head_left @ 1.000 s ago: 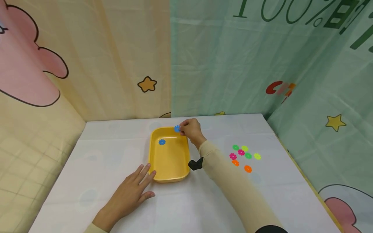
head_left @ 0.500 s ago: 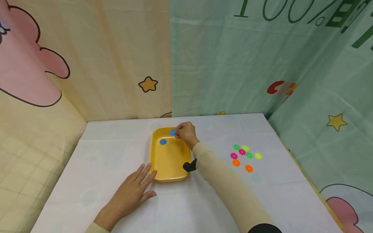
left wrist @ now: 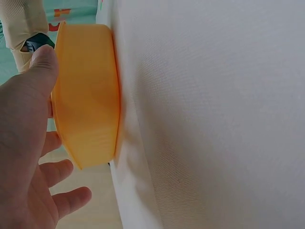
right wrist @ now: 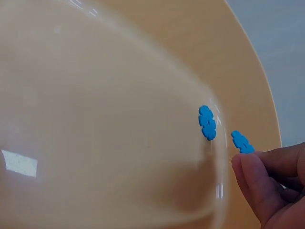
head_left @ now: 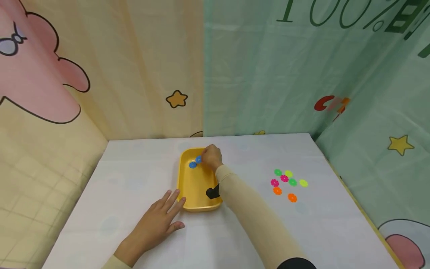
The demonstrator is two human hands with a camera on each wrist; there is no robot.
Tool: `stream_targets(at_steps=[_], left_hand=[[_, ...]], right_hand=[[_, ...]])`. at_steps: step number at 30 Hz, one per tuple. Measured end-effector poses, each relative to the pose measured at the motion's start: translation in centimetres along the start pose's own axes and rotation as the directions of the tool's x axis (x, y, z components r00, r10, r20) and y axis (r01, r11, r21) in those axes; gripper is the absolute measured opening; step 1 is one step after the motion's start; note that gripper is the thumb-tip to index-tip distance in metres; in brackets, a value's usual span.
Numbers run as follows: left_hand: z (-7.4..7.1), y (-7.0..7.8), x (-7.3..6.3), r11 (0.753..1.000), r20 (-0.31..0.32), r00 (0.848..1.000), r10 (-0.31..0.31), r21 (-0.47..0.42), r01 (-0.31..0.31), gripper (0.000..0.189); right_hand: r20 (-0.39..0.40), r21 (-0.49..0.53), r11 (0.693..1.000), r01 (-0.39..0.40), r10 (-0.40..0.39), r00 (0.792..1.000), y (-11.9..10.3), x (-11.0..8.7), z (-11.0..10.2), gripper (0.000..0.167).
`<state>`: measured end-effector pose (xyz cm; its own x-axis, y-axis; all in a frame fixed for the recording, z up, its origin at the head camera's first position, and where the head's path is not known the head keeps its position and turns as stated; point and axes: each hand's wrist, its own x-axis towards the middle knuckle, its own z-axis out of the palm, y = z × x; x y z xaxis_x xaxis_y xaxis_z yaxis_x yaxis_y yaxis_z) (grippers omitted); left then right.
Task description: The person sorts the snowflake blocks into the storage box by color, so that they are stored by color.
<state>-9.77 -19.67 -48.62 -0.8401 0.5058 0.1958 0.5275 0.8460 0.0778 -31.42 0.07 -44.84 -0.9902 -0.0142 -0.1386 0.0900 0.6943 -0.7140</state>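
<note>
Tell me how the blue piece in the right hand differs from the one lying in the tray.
The right hand pinches the held piece; the lying piece rests untouched in the tray. Fingers partly cover the held piece, while the lying piece shows whole. Both are blue with notched edges.

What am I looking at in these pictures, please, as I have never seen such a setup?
There is no machine here: a person works with two bare hands. The head camera looks forward and down over the white table; the two wrist cameras each show one hand up close. The right hand pinches a blue flower-shaped disc at the far end of the yellow tray, where another blue disc lies. The left hand is at the tray's near left corner, fingers spread. To the tray's right, eight discs lie on the table: two each in green, yellow, pink and orange.
</note>
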Motion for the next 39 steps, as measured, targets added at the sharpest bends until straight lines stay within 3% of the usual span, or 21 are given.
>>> stream_targets(at_steps=[6, 15, 26, 34, 37, 39], left_hand=[[0.1, 0.2, 0.0, 1.000, -0.009, 1.000, 0.014, 0.003, -0.014, 0.075], [0.3, 0.6, 0.2, 1.000, 0.005, 1.000, 0.016, -0.003, -0.016, 0.074], [0.4, 0.9, 0.3, 1.000, 0.001, 1.000, 0.009, -0.013, -0.009, 0.074], [0.3, 0.6, 0.2, 1.000, 0.002, 1.000, 0.005, -0.006, -0.005, 0.074], [0.1, 0.4, 0.1, 1.000, 0.004, 1.000, -0.003, -0.006, 0.003, 0.074], [0.0, 0.2, -0.1, 1.000, 0.006, 1.000, -0.010, -0.006, 0.010, 0.075]], right_hand=[[0.006, -0.160, 0.986, 0.037, -0.036, 0.999, 0.1, -0.2, 0.1, 0.033], [0.021, -0.256, 0.967, 0.016, -0.011, 1.000, 0.7, 0.4, 0.2, 0.018], [0.033, -0.294, 0.955, 0.036, -0.027, 0.999, 1.5, 1.1, 0.9, 0.015], [0.041, -0.297, 0.948, 0.111, -0.104, 0.994, 1.1, 0.7, 0.6, 0.029], [0.059, -0.187, 0.974, 0.128, -0.119, 0.991, 0.5, 0.1, 0.0, 0.028], [0.090, 0.000, 0.995, 0.100, -0.099, 0.991, 0.1, -0.3, -0.9, 0.021]])
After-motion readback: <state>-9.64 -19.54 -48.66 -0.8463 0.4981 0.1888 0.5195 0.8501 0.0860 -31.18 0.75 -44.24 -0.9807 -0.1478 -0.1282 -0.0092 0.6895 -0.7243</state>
